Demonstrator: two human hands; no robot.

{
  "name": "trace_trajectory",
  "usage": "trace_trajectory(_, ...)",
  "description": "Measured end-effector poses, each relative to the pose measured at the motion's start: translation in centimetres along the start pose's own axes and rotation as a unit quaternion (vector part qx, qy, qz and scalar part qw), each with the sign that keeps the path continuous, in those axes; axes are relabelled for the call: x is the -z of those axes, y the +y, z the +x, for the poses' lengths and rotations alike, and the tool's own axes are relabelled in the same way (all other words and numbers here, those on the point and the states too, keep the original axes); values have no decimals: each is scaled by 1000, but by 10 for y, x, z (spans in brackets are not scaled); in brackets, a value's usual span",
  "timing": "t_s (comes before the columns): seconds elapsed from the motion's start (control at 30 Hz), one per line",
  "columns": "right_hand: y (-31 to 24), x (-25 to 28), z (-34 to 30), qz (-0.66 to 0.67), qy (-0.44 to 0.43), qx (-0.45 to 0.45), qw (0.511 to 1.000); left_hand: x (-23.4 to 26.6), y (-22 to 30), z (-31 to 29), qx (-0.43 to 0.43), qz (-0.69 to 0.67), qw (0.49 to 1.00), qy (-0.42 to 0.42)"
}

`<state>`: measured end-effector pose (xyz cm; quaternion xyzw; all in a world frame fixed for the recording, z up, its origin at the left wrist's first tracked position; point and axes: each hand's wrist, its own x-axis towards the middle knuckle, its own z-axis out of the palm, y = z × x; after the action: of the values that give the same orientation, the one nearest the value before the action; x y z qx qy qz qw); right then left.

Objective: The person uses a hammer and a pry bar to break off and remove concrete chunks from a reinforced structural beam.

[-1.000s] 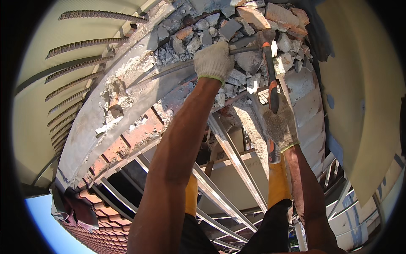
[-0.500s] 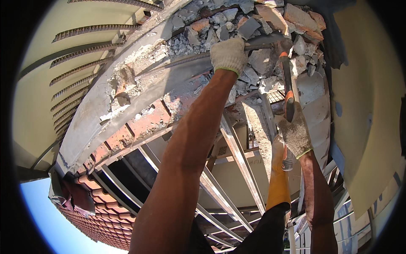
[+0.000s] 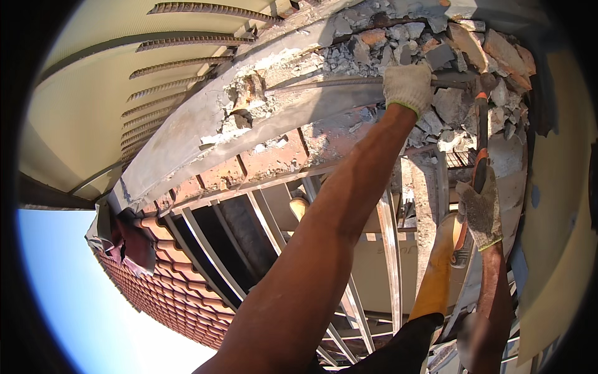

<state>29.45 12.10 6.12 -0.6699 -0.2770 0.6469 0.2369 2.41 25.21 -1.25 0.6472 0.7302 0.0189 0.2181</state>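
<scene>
My left hand point(image 3: 408, 87), in a knitted work glove, is closed around a long ribbed steel bar point(image 3: 330, 82). The bar's left end points toward a broken hollow point(image 3: 246, 100) in the concrete ledge point(image 3: 180, 128). Its right end meets, or nearly meets, the head of a hammer point(image 3: 482, 121); I cannot tell if they touch. Lower right, my gloved right hand point(image 3: 483, 209) grips the hammer's black and orange handle, whose butt shows below the glove. Broken concrete and brick pieces point(image 3: 439, 56) lie beyond my left hand.
Rusty rebar ends point(image 3: 180, 62) stick out at upper left. Metal beams point(image 3: 268, 221) with gaps between them lie below the ledge, and a yellow boot point(image 3: 433, 268) stands among them. Red roof tiles point(image 3: 168, 287) slope away lower left; a beige panel point(image 3: 560, 206) rises at right.
The whole view has shifted, so ledge, hands and tools appear farther right. Both hands keep their grips, and the hammer head stays by the bar's right end. A second boot tip now shows.
</scene>
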Motion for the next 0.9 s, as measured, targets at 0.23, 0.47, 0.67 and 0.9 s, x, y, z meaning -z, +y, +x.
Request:
trace_trajectory(0.23, -17, 34, -5, -67, 84, 31, 994, 16, -5, -10, 29, 31, 997, -66)
trace_trajectory(0.47, -2, 3, -2, 9, 8, -6, 1000, 7, -4, -4, 0, -33, 999, -22)
trace_trajectory(0.67, -3, 29, -9, -51, -6, -37, 998, 12, -14, -12, 29, 16, 999, -29)
trace_trajectory(0.9, -11, -32, -15, -40, 67, 82, 994, 7, -10, -8, 1, 45, 997, -59)
